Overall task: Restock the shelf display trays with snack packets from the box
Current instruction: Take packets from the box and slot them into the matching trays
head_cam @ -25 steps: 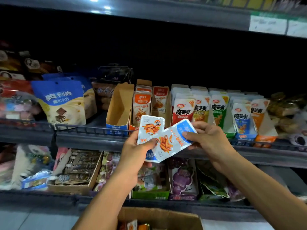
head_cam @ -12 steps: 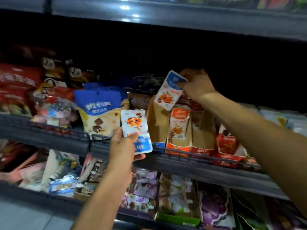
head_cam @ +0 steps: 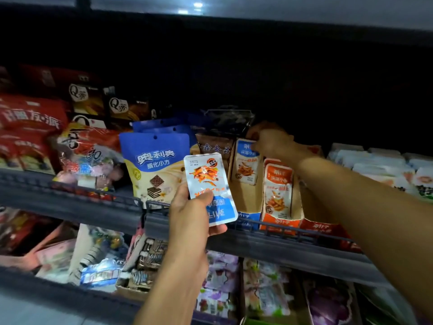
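Two blue pkts in play: right hand pinches one by its top, seating it upright at the back of the blue tray. Left hand grips the spare pkt in front of the shelf rail. Next, probably: let go, pull the arm out, pass the spare over. Orange tray sits tight alongside, wafer bag to the left. Box not in view.

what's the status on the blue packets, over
Right hand setting a blue packet upright in the blue tray. Left hand holds a second blue packet below, ready. Nothing blocking the tray.
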Demonstrator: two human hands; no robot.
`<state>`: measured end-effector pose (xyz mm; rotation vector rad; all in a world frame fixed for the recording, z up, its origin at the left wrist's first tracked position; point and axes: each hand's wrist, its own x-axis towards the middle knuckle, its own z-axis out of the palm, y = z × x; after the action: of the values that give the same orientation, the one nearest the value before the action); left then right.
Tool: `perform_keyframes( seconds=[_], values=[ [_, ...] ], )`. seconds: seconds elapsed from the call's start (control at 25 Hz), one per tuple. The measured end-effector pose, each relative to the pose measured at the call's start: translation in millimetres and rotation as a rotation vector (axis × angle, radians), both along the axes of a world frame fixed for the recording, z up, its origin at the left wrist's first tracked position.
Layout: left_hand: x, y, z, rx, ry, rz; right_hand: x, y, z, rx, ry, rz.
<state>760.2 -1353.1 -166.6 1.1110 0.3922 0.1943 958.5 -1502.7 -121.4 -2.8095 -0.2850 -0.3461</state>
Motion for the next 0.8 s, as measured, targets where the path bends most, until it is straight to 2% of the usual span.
perform_keyframes(
  seconds=[0.12, 0.2, 0.28, 0.36, 0.44, 0.52, 0.56, 0.64, 0.72, 0.8],
  values=[
    [2, -1, 0, 0.013, -0.016, -0.004, -1, -2, -4, -0.048, -0.154, -0.024],
    [4, -1, 0, 0.058, -0.024, -0.009, -10, 0, -3, 0.114, -0.212, 0.040],
    [4, -3, 0, 0.119, -0.030, -0.041, -36, 5, 4, 0.389, -0.152, 0.183],
    [4, -5, 2, 0.205, -0.041, -0.095, -78, 8, 14, 0.435, -0.085, 0.403],
    [1, -9, 4, 0.331, -0.092, -0.124, -116, 4, 22, 0.175, -0.100, 0.598],
    [-1, -12, 3, 0.500, -0.165, -0.091, -134, 1, 25, -0.263, -0.252, 0.700],
    [-3, -14, 3, 0.562, -0.196, -0.052, -138, 0, 26, -0.434, -0.313, 0.688],
    [-6, -17, 1, 0.508, -0.253, 0.024, -140, -2, 30, -0.515, -0.329, 0.575],
    [-7, -18, 2, 0.382, -0.314, 0.051, -144, -4, 34, -0.357, -0.132, 0.547],
    [-8, -22, 8, 0.344, -0.375, 0.038, -148, -7, 37, -0.031, 0.115, 0.633]
  ],
)
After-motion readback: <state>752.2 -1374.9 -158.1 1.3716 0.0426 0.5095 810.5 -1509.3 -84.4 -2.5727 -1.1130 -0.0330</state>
